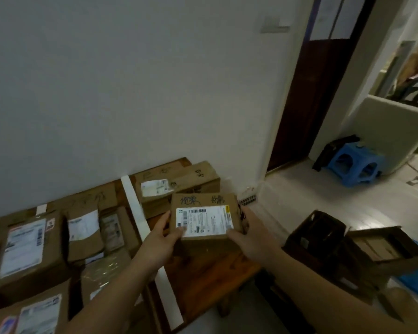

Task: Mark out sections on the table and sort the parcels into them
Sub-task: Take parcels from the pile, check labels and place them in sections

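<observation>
Sorting: I held a small brown cardboard parcel (204,218) just right of the white tape strip (135,208).
My left hand (163,239) and right hand (249,235) gripped its sides; next, it likely needed lowering onto the brown wooden worktop (203,268).

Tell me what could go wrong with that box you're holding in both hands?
1. The parcel, held by the left hand and right hand only at its ends, could slip and drop onto the table.
2. Set down too far right, it might tip off the table's edge toward the open box on the floor.
3. Set too far left, it could cover the white tape strip and blur the sections.
</observation>
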`<state>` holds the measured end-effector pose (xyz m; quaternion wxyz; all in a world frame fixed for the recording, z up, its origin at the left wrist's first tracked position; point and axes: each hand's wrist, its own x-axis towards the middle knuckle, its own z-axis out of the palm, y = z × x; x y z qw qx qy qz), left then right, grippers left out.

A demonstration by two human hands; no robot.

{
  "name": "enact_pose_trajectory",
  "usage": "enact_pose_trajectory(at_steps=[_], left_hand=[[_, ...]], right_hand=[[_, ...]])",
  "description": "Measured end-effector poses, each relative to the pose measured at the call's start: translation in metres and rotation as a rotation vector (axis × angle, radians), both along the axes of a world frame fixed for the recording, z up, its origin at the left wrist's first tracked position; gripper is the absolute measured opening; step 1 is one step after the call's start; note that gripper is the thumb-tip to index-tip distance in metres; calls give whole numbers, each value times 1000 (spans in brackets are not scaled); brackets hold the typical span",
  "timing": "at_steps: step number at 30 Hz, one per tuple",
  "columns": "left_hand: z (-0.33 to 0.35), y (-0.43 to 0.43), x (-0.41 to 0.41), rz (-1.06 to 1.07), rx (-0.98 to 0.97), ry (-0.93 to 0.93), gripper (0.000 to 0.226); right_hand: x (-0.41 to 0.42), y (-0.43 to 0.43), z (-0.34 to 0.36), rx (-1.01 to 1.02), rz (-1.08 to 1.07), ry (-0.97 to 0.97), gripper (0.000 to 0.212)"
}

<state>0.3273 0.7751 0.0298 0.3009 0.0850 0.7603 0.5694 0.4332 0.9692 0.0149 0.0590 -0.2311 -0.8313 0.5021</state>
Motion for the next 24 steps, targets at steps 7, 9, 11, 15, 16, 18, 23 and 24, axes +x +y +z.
enact_pose_trajectory(at_steps=[7,9,11,15,16,18,23,24], left_hand=[[-67,20,-61,158,-33,-190,59],[-83,23,-62,189,-47,-232,61],[-96,26,-64,220,-70,-247,59],[-112,36,-69,299,-77,-237,58],[-111,39,-67,341,-90,-207,58],[-105,46,-56,506,-185,-108,63],[-88,74,-1,569,-262,46,68],[-91,78,2,547,-302,59,68]], right_hand=[[-64,30,-60,-33,117,-259,62],[-74,36,-76,-8,176,-305,66],[-83,39,-84,10,215,-324,70],[-98,51,-99,59,296,-353,72],[-100,56,-100,99,308,-355,70],[-107,66,-99,270,360,-324,66],[-128,89,-90,391,734,-355,67],[-129,89,-90,421,776,-344,65]])
